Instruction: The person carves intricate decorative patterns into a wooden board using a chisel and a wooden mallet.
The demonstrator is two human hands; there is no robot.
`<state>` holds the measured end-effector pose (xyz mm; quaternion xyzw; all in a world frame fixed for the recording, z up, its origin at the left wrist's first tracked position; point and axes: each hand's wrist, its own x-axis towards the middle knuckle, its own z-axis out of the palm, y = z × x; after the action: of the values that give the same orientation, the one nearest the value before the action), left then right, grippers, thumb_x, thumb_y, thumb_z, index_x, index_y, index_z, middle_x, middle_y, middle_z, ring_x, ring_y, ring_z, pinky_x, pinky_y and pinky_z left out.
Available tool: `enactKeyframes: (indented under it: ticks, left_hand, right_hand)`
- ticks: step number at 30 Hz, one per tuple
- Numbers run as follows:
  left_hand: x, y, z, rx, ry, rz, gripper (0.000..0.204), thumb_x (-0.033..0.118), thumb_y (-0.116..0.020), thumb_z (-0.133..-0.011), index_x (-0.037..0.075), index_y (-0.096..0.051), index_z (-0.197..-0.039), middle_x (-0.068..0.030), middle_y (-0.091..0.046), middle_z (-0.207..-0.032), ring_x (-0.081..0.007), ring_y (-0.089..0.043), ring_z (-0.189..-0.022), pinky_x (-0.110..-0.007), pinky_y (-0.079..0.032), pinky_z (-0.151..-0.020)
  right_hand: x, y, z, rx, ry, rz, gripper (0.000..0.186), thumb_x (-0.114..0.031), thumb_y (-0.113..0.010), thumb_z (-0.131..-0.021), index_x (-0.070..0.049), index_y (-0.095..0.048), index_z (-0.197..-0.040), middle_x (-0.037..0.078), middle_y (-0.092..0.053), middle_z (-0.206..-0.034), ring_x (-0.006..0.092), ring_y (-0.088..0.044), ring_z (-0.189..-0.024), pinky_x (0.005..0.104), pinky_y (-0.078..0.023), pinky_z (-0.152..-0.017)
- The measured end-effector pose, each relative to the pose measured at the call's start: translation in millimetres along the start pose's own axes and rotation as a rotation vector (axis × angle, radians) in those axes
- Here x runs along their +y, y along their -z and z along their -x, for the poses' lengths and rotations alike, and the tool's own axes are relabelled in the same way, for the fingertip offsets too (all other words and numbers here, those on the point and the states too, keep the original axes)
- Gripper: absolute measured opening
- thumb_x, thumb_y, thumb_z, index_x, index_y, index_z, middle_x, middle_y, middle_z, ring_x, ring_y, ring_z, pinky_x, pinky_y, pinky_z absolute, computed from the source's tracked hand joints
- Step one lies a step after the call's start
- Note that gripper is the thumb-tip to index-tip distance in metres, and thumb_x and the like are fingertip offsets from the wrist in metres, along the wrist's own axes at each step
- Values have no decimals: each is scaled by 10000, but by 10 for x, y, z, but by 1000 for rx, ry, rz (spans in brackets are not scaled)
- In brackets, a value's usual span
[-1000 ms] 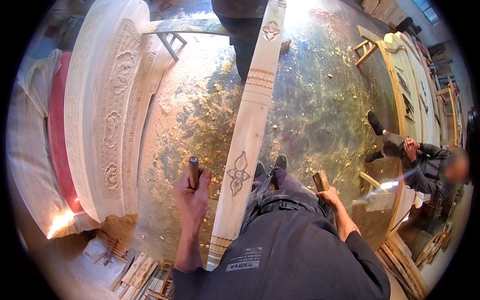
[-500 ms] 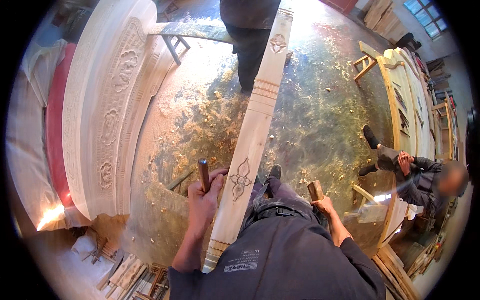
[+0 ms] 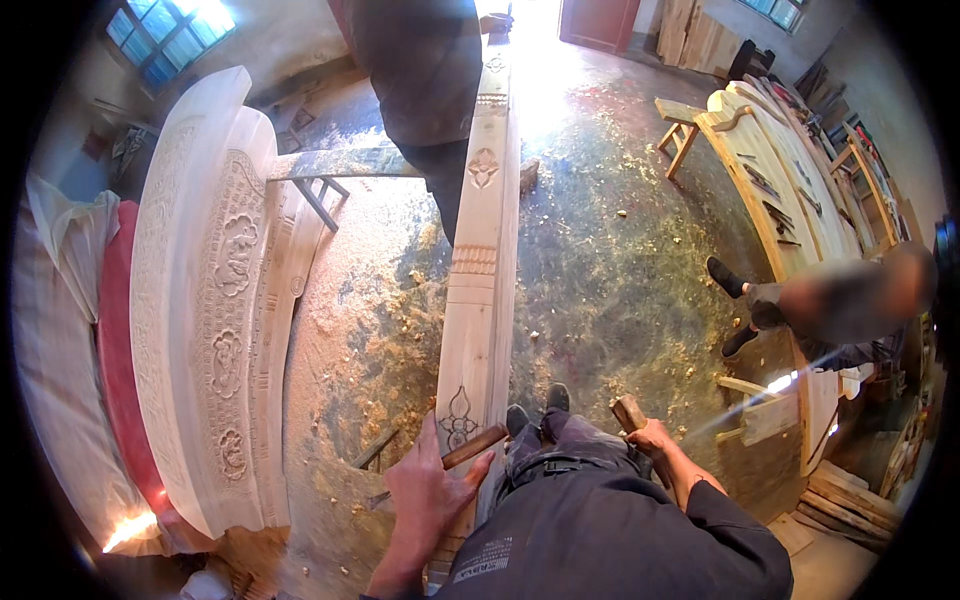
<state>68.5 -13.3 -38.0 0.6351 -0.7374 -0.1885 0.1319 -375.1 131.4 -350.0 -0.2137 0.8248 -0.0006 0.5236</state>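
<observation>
A long pale wooden beam (image 3: pixel 470 330) runs away from me, carved with flowers and banded lines. Over its near end, beside a carved flower (image 3: pixel 458 420), is my left hand (image 3: pixel 425 490). Its fingers are closed around a chisel (image 3: pixel 476 447) that lies tilted across the palm. The wooden handle points right and away, while a thin dark metal end shows left of the hand. To the right of the beam, near my hip, my right hand (image 3: pixel 655 440) grips a wooden mallet (image 3: pixel 629 412), its blunt end pointing up and away. Part of the mallet is hidden by the hand.
A large carved panel (image 3: pixel 235 330) stands on the left. Another person (image 3: pixel 425 80) is at the beam's far end; a seated person (image 3: pixel 850 300) is on the right. A bench with tools (image 3: pixel 770 200) stands behind. Wood shavings litter the floor (image 3: pixel 590 260).
The chisel has swung from nearly upright to slanting across the beam as my left hand turned. My view has shifted, and the seated person now leans forward. The right hand still holds the mallet.
</observation>
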Motion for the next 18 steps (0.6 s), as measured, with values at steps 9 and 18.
enactKeyframes:
  ticks: [9,18]
  left_hand:
    - [-57,-71,54,41,-34,-48,869,471,-855,-772,-119,-580,-1347,-214,-736,-895,-332,-746,-714,-406,-594,-609]
    - [16,-21,71,35,28,20,794,386,-877,-799,-98,-579,-1353,-245,-742,-987,-375,-758,-866,-430,-596,-745]
  right_hand:
    - [190,-91,-128,-11,19,-78,484,-225,-908,-659,24,-740,-1038,100,-747,-851,192,-702,-710,348,-560,-647]
    - [-32,-67,9,36,15,-10,383,-248,-887,-644,20,-770,-891,124,-770,-786,211,-748,-659,331,-589,-614]
